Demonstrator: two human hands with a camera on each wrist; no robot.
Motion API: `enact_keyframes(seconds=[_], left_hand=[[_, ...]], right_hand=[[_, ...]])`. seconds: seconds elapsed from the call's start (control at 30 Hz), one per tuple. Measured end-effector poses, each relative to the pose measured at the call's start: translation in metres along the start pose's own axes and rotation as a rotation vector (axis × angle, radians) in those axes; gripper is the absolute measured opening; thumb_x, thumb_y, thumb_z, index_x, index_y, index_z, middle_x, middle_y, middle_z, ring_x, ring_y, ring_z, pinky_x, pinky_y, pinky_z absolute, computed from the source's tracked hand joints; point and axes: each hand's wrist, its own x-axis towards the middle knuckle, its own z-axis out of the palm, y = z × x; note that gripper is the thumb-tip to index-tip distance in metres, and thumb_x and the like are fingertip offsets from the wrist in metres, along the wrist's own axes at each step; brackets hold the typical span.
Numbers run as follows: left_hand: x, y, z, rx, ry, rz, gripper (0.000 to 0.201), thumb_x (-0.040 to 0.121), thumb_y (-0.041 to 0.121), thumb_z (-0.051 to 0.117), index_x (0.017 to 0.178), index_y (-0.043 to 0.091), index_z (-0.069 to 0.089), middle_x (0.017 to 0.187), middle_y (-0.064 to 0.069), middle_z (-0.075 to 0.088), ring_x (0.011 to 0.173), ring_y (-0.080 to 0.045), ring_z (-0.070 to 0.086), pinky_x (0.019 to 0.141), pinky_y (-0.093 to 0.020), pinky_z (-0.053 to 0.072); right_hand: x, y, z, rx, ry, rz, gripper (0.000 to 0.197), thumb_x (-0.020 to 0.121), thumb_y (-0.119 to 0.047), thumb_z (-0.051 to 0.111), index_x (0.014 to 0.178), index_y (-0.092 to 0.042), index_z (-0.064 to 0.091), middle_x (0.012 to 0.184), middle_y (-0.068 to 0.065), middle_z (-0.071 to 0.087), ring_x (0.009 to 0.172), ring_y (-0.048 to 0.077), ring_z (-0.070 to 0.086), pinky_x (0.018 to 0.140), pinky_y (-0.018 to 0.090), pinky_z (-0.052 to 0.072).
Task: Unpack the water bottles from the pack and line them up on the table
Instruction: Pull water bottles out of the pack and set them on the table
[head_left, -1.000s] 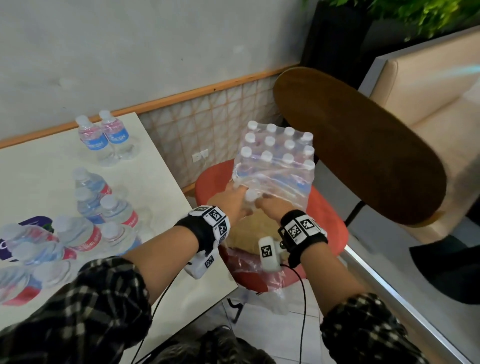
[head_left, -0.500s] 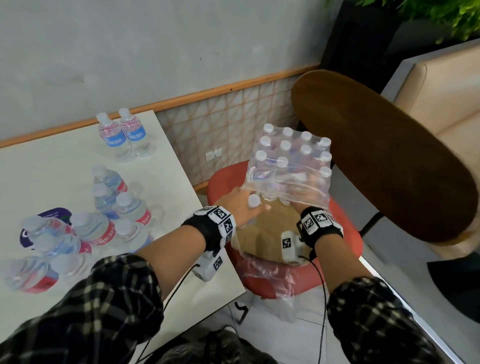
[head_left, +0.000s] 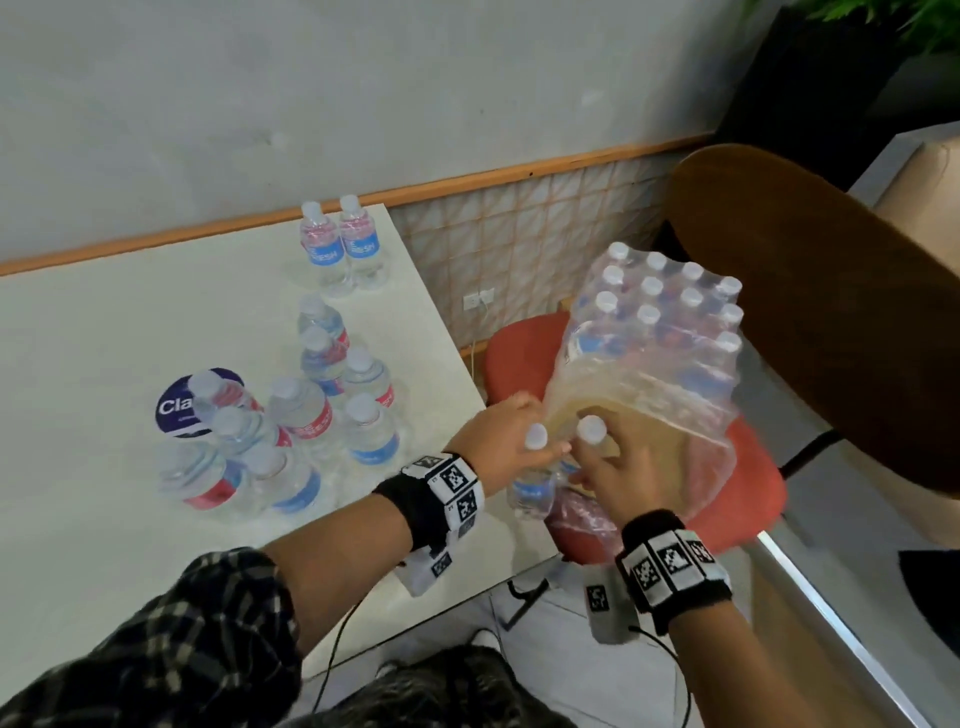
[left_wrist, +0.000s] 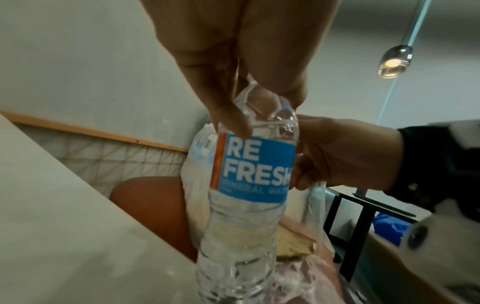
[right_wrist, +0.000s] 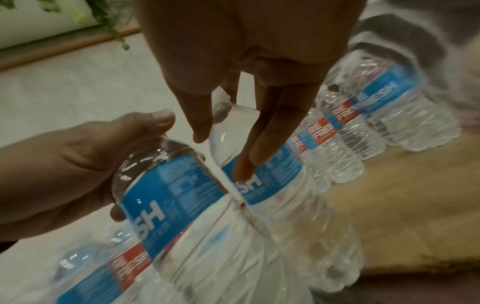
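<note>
The shrink-wrapped pack (head_left: 655, 332) of water bottles stands on the red chair seat (head_left: 753, 499), its torn near end hanging open. My left hand (head_left: 524, 448) grips one bottle (head_left: 530, 491) by the neck, just off the table's corner. In the left wrist view my left hand (left_wrist: 259, 115) holds this blue-labelled bottle (left_wrist: 253, 170) upright. My right hand (head_left: 597, 453) grips a second bottle's neck beside it, its cap (head_left: 591, 428) showing. From the right wrist, my right hand (right_wrist: 223, 144) curls round that bottle (right_wrist: 262, 181); more bottles (right_wrist: 345, 144) stay wrapped behind.
The white table (head_left: 104, 332) at left carries several loose bottles (head_left: 311, 415) in a cluster, two more (head_left: 340, 247) standing at its far edge, and a round purple sticker (head_left: 174, 408). A dark wooden chair back (head_left: 810, 312) rises right of the pack. Cables hang below my wrists.
Both hands have drawn back from the pack's open end, each with a bottle by the neck. The two bottles now hang side by side between chair and table.
</note>
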Motion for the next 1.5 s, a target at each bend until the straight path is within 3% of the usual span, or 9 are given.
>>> enact_keyframes(seconds=[0.1, 0.27, 0.4, 0.7, 1.0, 1.13, 1.27, 1.4, 1.5], left_hand=[[-0.034, -0.017, -0.016, 0.142, -0.022, -0.074, 0.053, 0.084, 0.057, 0.053, 0.089, 0.005, 0.058, 0.093, -0.006, 0.057, 0.085, -0.024, 0.058, 0.076, -0.038, 0.044], [-0.069, -0.049, -0.053, 0.391, -0.051, -0.143, 0.055, 0.087, 0.057, 0.052, 0.114, 0.010, 0.057, 0.116, -0.005, 0.051, 0.103, -0.026, 0.056, 0.081, -0.035, 0.043], [-0.084, -0.059, -0.070, 0.598, -0.112, -0.193, 0.066, 0.078, 0.070, 0.050, 0.126, 0.024, 0.046, 0.117, -0.003, 0.052, 0.102, -0.026, 0.056, 0.071, -0.033, 0.041], [-0.102, -0.066, -0.100, 0.590, -0.190, -0.281, 0.053, 0.080, 0.038, 0.062, 0.128, 0.024, 0.048, 0.114, -0.003, 0.062, 0.103, -0.024, 0.059, 0.073, -0.027, 0.041], [-0.108, -0.067, -0.113, 0.701, -0.199, -0.329, 0.051, 0.083, 0.025, 0.062, 0.130, 0.022, 0.043, 0.122, -0.008, 0.046, 0.108, -0.028, 0.054, 0.075, -0.037, 0.047], [-0.103, -0.053, -0.112, 0.738, -0.114, -0.289, 0.046, 0.087, 0.030, 0.060, 0.129, 0.018, 0.045, 0.128, -0.009, 0.039, 0.118, -0.029, 0.042, 0.082, -0.040, 0.046], [-0.080, -0.027, -0.098, 0.699, -0.025, -0.111, 0.042, 0.089, 0.036, 0.055, 0.127, 0.018, 0.050, 0.129, -0.008, 0.037, 0.120, -0.027, 0.037, 0.080, -0.038, 0.045], [-0.039, -0.008, -0.062, 0.562, -0.064, 0.011, 0.035, 0.088, 0.037, 0.056, 0.120, 0.024, 0.059, 0.139, -0.005, 0.030, 0.130, -0.025, 0.027, 0.087, -0.037, 0.045], [-0.004, 0.009, -0.033, 0.493, -0.148, -0.010, 0.033, 0.085, 0.035, 0.060, 0.118, 0.029, 0.062, 0.146, -0.007, 0.023, 0.134, -0.030, 0.024, 0.098, -0.044, 0.044]], right_hand=[[-0.013, -0.014, 0.026, -0.077, -0.055, -0.113, 0.023, 0.078, -0.033, 0.071, 0.090, -0.048, 0.059, 0.079, -0.009, 0.069, 0.068, 0.015, 0.066, 0.064, 0.033, 0.056], [-0.011, -0.036, 0.064, -0.094, -0.065, -0.144, 0.029, 0.080, -0.030, 0.073, 0.107, -0.028, 0.063, 0.095, -0.003, 0.065, 0.072, 0.017, 0.065, 0.058, 0.023, 0.055], [-0.011, -0.056, 0.097, 0.073, -0.171, -0.089, 0.025, 0.083, -0.024, 0.071, 0.106, -0.029, 0.060, 0.093, 0.005, 0.063, 0.058, 0.024, 0.063, 0.045, 0.016, 0.047], [-0.010, -0.047, 0.145, 0.119, -0.316, 0.079, 0.048, 0.088, -0.043, 0.061, 0.130, -0.044, 0.038, 0.103, -0.016, 0.053, 0.080, 0.023, 0.070, 0.073, 0.036, 0.059], [-0.004, -0.066, 0.179, 0.107, -0.498, 0.070, 0.076, 0.090, -0.031, 0.061, 0.146, -0.042, 0.011, 0.139, -0.001, 0.044, 0.098, 0.030, 0.066, 0.086, 0.040, 0.054], [-0.003, -0.064, 0.161, -0.022, -0.542, 0.085, 0.079, 0.088, -0.027, 0.064, 0.149, -0.031, 0.014, 0.145, 0.005, 0.038, 0.118, 0.027, 0.056, 0.097, 0.040, 0.048], [-0.001, -0.051, 0.104, -0.049, -0.575, 0.250, 0.033, 0.093, -0.016, 0.057, 0.124, -0.008, 0.054, 0.109, 0.009, 0.060, 0.088, 0.019, 0.061, 0.072, 0.025, 0.046], [0.014, -0.022, 0.036, -0.065, -0.428, 0.372, 0.010, 0.091, -0.003, 0.054, 0.093, 0.000, 0.063, 0.090, 0.017, 0.061, 0.065, 0.017, 0.058, 0.054, 0.023, 0.045], [0.032, 0.001, -0.008, -0.109, -0.306, 0.449, 0.008, 0.090, -0.007, 0.056, 0.090, -0.008, 0.064, 0.096, 0.015, 0.064, 0.070, 0.018, 0.059, 0.059, 0.026, 0.047]])
